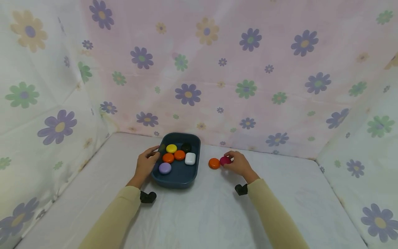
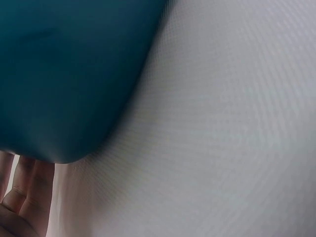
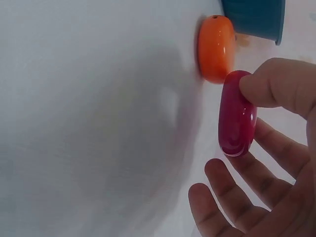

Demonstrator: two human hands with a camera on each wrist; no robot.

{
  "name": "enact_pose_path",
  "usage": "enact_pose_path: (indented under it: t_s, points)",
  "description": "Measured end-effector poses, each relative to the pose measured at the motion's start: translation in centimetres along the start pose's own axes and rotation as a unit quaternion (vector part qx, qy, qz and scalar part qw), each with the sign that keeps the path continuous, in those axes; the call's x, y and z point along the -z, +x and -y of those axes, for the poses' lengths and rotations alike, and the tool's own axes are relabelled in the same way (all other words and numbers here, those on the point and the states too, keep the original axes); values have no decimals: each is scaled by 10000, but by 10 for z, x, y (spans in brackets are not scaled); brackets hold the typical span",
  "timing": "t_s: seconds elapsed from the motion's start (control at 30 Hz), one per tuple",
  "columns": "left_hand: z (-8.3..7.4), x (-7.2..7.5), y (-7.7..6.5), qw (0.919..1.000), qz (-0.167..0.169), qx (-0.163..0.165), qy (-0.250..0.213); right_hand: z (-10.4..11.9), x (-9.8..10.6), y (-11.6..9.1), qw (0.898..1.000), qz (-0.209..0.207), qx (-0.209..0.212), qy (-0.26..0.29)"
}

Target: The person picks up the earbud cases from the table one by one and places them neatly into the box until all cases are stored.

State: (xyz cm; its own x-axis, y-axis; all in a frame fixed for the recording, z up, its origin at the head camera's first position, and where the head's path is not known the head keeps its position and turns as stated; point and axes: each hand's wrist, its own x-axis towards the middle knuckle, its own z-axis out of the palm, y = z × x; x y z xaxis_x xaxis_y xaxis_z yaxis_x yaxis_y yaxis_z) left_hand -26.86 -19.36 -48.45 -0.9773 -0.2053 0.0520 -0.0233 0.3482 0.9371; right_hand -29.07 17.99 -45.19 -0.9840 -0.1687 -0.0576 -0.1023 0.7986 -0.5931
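A dark blue tray (image 1: 178,180) holds several glossy flat beads: yellow (image 1: 171,148), black (image 1: 186,147), two orange (image 1: 168,158), a white square one (image 1: 190,158) and a lavender one (image 1: 165,168). At the tray's left side, my left hand (image 1: 144,164) rests its fingertips on the rim; in the left wrist view its fingers (image 2: 37,192) lie against the outer wall. My right hand (image 1: 238,164) pinches a magenta bead (image 3: 237,113) between thumb and fingers. Just left of it lies an orange bead (image 3: 216,49), with a small hole showing in its edge.
White cloth (image 1: 199,221) covers the table. Flower-printed fabric (image 1: 214,76) hangs behind it and along both sides. A dark wrist mount (image 1: 148,197) sticks out by the left sleeve, and another (image 1: 241,189) by the right.
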Motion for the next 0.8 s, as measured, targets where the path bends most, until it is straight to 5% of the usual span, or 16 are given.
enact_pose_path:
  t_s: [0.8]
  points:
    - [0, -1, -1, 9999, -62, -26, 83, -13, -8, -4, 9988, 126, -432, 179]
